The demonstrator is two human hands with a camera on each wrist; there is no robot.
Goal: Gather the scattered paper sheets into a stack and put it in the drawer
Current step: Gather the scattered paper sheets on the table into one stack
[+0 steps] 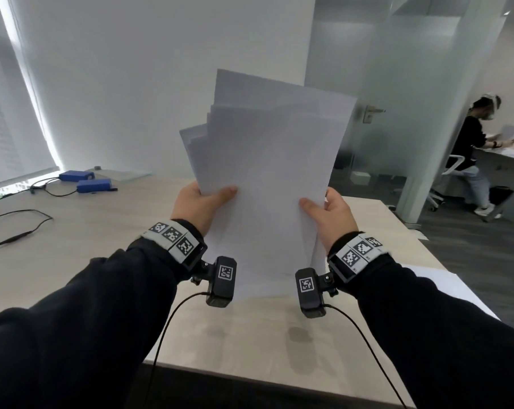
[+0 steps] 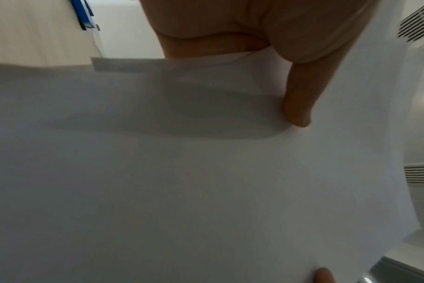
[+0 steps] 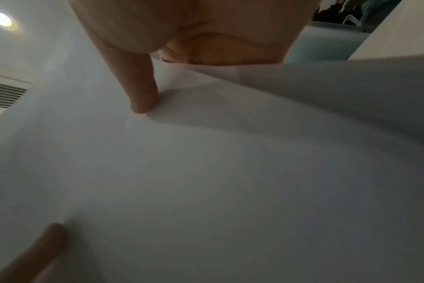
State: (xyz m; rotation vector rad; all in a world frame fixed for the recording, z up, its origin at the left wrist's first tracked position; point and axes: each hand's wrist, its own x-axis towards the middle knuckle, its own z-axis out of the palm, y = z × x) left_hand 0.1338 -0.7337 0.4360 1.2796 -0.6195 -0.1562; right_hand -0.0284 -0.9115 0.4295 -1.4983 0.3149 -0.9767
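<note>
A loose stack of white paper sheets (image 1: 267, 160) stands upright above the light wooden desk (image 1: 108, 231), its top edges fanned and uneven. My left hand (image 1: 201, 202) grips the stack's left edge, thumb across the front sheet. My right hand (image 1: 329, 212) grips the right edge the same way. In the left wrist view the paper (image 2: 182, 181) fills the picture with my left hand (image 2: 266, 57) pinching it. The right wrist view shows the paper (image 3: 218, 181) under my right hand (image 3: 170, 47). One more white sheet (image 1: 444, 278) lies on the desk behind my right forearm. No drawer is in view.
Two blue boxes (image 1: 84, 180) with black cables (image 1: 28, 228) sit at the desk's far left. A frosted glass partition (image 1: 397, 84) with a door handle stands to the right. Beyond it a person (image 1: 474, 154) sits at another desk.
</note>
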